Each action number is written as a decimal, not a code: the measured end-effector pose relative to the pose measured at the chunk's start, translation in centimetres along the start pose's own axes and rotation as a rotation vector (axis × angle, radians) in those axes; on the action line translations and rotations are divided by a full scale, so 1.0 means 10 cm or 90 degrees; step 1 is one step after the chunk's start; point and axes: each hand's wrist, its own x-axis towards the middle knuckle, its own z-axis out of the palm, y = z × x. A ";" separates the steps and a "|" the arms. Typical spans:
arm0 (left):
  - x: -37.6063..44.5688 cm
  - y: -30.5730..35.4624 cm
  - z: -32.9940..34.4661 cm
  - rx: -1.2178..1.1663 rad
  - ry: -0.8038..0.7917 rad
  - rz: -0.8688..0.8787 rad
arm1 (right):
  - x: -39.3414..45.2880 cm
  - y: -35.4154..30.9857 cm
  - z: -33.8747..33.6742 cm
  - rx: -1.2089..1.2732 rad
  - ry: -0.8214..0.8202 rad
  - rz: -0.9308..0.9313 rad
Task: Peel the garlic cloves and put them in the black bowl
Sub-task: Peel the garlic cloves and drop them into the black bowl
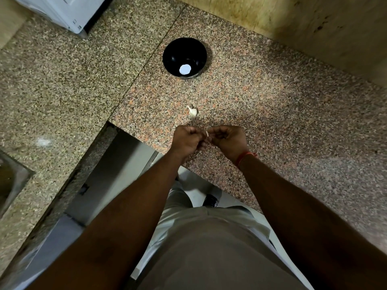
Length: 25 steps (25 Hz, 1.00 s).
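Garlic clove, small and white [207, 134], is pinched between the fingers of the left hand [187, 141] and right hand [227, 140] over the speckled stone bench [272, 105]. Another white clove [192, 111] lies between them and the round black bowl [185, 57].

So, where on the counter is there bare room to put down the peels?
Bare stone lies right of the black bowl toward the wall, and left of it past the seam. The strip between bowl and garlic is free too. It is crowded only near the edge, where the left hand and right hand work a clove.
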 end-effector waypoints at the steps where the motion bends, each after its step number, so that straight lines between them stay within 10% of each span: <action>1: 0.01 -0.01 0.00 -0.004 -0.002 -0.001 | 0.00 -0.01 -0.01 0.002 -0.004 0.000; 25: -0.01 0.06 0.04 -0.023 -0.028 0.023 | 0.06 -0.07 -0.07 0.056 0.002 0.025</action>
